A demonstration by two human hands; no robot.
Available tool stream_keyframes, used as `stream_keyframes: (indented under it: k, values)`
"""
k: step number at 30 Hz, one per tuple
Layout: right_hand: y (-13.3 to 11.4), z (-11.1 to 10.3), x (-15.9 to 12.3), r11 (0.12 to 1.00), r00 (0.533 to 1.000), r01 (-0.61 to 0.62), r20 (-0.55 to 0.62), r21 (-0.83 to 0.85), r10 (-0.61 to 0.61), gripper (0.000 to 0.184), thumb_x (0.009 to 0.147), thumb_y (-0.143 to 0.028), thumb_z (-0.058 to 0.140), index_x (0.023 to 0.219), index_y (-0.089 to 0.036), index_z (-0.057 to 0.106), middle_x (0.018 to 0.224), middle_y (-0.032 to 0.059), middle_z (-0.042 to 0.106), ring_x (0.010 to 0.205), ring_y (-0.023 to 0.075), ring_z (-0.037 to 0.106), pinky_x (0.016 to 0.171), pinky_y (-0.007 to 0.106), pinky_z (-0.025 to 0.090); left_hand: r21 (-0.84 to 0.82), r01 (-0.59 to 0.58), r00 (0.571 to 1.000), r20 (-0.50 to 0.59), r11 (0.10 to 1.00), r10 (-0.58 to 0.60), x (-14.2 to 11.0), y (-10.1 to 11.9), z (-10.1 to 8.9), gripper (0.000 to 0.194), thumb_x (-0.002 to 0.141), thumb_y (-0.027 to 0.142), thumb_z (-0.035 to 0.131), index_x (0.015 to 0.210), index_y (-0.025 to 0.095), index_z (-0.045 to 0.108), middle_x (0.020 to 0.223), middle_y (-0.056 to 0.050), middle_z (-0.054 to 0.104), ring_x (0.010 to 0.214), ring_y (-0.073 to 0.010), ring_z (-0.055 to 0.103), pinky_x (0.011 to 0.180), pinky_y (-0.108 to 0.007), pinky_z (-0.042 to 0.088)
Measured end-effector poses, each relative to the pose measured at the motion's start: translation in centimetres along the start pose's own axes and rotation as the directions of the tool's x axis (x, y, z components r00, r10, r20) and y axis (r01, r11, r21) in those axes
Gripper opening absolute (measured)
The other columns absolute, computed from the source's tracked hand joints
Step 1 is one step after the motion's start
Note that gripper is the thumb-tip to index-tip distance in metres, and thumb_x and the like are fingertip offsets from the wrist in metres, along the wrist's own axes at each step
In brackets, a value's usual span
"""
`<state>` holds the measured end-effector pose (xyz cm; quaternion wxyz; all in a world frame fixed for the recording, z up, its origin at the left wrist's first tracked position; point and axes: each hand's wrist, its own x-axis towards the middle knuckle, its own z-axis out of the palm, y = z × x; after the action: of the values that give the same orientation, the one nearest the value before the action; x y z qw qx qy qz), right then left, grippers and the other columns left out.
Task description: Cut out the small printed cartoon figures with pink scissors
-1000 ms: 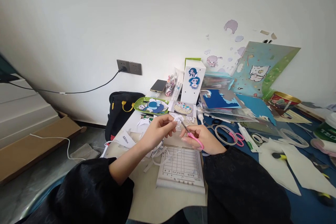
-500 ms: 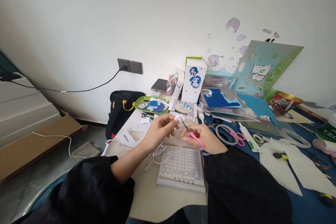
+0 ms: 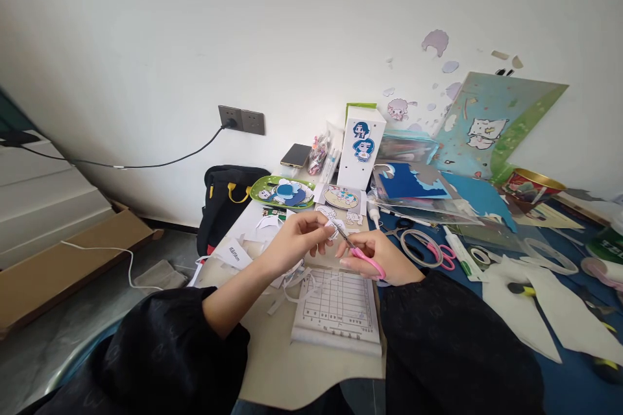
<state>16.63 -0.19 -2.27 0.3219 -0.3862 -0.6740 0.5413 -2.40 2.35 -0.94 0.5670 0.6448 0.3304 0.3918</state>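
Note:
My left hand (image 3: pixel 292 243) pinches a small white paper cut-out (image 3: pixel 335 227) above the desk. My right hand (image 3: pixel 384 258) is closed round pink-handled scissors (image 3: pixel 363 254), whose blades point up-left into the edge of the cut-out. Below both hands lies a ruled white pad (image 3: pixel 338 308), with loose paper strips (image 3: pixel 292 285) at its left. Both my sleeves are black.
A green tray (image 3: pixel 282 193) of cut-out pictures, a white box (image 3: pixel 361 155) with stickers and a phone (image 3: pixel 294 155) stand behind. A second pair of pink scissors (image 3: pixel 435 251), tape rings, pens and blue card cover the right. A black bag (image 3: pixel 226 198) sits by the desk's left edge.
The hands keep their hold and stay close together; the scissors' blades have shifted slightly against the cut-out. The view has drifted a little.

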Motion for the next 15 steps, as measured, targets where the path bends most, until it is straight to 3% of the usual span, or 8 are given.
stream_keyframes:
  k: [15]
  values:
    - [0.15,-0.1,-0.06,0.998,0.999,0.035,0.017,-0.047,-0.034,0.012,0.072,-0.024,0.068,0.08,-0.015,0.066,0.053,-0.0066,0.038,0.045,0.0062,0.029,0.043,0.02,0.028,0.019,0.042,0.999,0.005,0.999,-0.042,-0.25,0.62,-0.12,0.021,0.074,0.031,0.062,0.061,0.015,0.057,0.052,0.001,0.058,0.045,-0.0086,0.048,0.041,-0.019,0.034]
